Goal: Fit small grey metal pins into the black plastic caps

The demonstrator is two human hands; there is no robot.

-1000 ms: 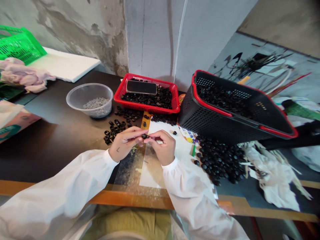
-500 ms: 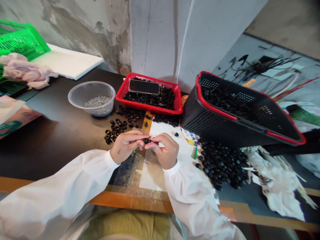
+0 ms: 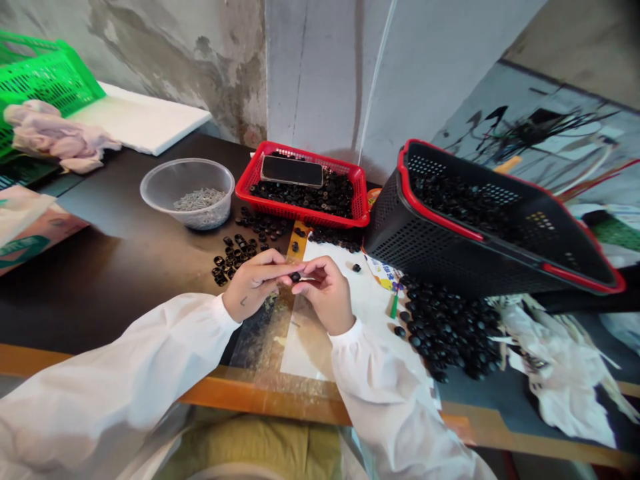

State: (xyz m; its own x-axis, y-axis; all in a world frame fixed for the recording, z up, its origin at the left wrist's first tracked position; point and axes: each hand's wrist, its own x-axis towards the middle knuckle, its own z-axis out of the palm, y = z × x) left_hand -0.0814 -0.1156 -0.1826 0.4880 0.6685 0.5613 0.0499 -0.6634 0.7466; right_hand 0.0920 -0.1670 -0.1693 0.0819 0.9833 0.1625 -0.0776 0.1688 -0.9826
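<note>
A small round black plastic part (image 3: 295, 277) is pinched between the fingertips of my left hand (image 3: 253, 285) and my right hand (image 3: 329, 293), just above the table. My fingers cover part of it, so its exact kind does not show. Beneath my right hand lies a white sheet (image 3: 313, 340). Black ring-like parts (image 3: 231, 257) are grouped beyond my left hand. To the right of the sheet spreads a pile of black domed caps (image 3: 455, 327), with a small green-handled tool (image 3: 394, 305) beside it.
A clear bowl (image 3: 155, 195) of small metal pieces stands at back left. Behind the sheet, a red basket (image 3: 320, 219) holds black parts and a phone (image 3: 293, 171). A tall black basket (image 3: 440, 247) stands right, near white cloth gloves (image 3: 555, 373). A tissue box (image 3: 45, 233) sits left.
The black part has turned between my fingers and now shows a rounder, smoother side. Both hands stay together in nearly the same place. The whole view has shifted slightly.
</note>
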